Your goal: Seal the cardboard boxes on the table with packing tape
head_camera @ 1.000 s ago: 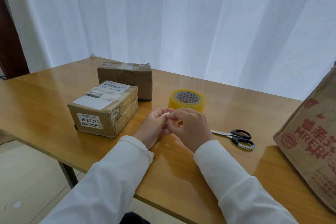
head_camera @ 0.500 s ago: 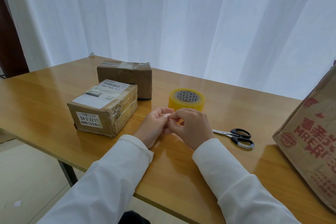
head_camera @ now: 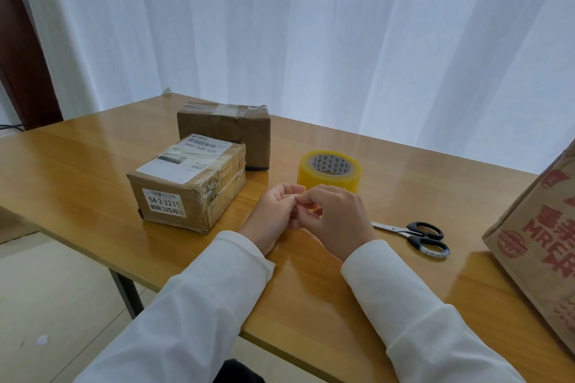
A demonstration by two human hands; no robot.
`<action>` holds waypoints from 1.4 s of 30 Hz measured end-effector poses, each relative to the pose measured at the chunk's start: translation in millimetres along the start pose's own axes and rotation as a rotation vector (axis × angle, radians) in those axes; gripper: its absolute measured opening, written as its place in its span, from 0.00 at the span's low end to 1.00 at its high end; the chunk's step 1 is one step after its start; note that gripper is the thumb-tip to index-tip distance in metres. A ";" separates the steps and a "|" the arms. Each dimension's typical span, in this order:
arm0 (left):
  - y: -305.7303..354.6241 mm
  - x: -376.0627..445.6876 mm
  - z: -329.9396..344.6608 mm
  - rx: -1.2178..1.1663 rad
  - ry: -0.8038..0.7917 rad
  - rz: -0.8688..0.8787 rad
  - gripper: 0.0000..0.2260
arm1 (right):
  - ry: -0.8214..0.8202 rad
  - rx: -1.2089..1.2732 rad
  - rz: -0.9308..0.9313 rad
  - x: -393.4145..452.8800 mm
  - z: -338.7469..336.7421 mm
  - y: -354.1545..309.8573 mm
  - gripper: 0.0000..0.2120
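Note:
Two small taped cardboard boxes stand left of centre: a labelled box (head_camera: 186, 186) in front and a plain brown box (head_camera: 228, 130) behind it. A yellowish roll of packing tape (head_camera: 329, 175) lies flat just beyond my hands. My left hand (head_camera: 272, 214) and my right hand (head_camera: 340, 221) meet over the table (head_camera: 77, 164), fingers curled. Their fingertips pinch a small pale scrap of tape (head_camera: 293, 196) between them; most of it is hidden.
Black-handled scissors (head_camera: 418, 238) lie to the right of my right hand. A large printed cardboard box (head_camera: 541, 245) fills the right edge. White curtains hang behind the table, whose near edge runs under my sleeves.
Both hands stay together at the same spot. The fingers have shifted slightly as they work the small scrap. Nothing else has moved.

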State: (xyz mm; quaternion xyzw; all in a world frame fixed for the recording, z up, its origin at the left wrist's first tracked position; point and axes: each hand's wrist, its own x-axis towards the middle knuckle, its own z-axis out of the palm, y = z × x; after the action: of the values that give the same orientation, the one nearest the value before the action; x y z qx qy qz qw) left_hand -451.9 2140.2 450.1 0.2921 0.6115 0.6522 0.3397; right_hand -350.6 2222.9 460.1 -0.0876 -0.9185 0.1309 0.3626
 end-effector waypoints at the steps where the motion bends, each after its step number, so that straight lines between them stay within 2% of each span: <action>1: -0.3 0.3 -0.1 0.002 0.002 -0.001 0.09 | -0.008 -0.004 0.001 0.7 0.2 0.8 0.05; 7: 0.1 -1.0 0.4 0.027 -0.002 0.009 0.09 | -0.039 0.009 0.011 0.8 -2.1 4.0 0.04; 15: 7.0 -9.3 5.9 0.005 -0.076 0.053 0.07 | 0.086 0.009 0.106 1.0 -4.4 3.7 0.04; 20: 18.0 -14.6 8.5 -0.144 -0.235 0.039 0.10 | 0.168 0.119 0.215 4.3 -14.6 6.0 0.05; 23: 20.1 -15.7 3.1 -0.229 -0.364 0.025 0.15 | 0.206 0.157 0.279 6.5 -19.8 7.0 0.05; 26: 17.2 -19.1 -3.2 -0.310 -0.564 -0.045 0.22 | 0.381 0.185 0.488 11.8 -38.1 30.8 0.06; 28: 16.9 -16.4 -3.6 -0.262 -0.525 -0.069 0.21 | 0.552 0.235 0.619 13.0 -53.8 54.8 0.04; 30: 16.1 -10.0 -2.1 -0.241 -0.318 -0.065 0.15 | 0.623 0.237 0.695 15.3 -66.6 75.8 0.06; 32: 15.9 -3.9 -0.8 -0.266 -0.126 -0.069 0.11 | 0.469 0.107 0.746 22.8 -74.5 95.7 0.11; 35: 13.6 -0.9 -1.3 -0.287 0.032 -0.072 0.10 | 0.182 -0.088 0.768 36.4 -78.6 112.5 0.19; 37: 12.4 -0.7 -1.4 -0.299 0.073 -0.089 0.10 | 0.107 -0.187 0.800 40.9 -79.9 117.5 0.19; 40: 11.1 1.1 -1.9 -0.291 0.082 -0.093 0.12 | -0.035 -0.325 0.862 45.3 -76.6 129.6 0.12; 41: 10.6 1.5 -1.7 -0.276 0.080 -0.090 0.13 | -0.110 -0.332 0.901 45.4 -73.3 134.1 0.12; 42: 10.2 2.0 -1.5 -0.254 0.077 -0.088 0.14 | -0.192 -0.331 0.954 44.6 -69.4 137.7 0.16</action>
State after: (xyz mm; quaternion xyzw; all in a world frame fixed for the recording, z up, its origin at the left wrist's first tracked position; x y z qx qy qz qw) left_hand -455.2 2140.7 460.1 0.1943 0.5486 0.7197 0.3785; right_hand -325.9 2377.4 495.7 -0.5409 -0.8138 0.1423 0.1577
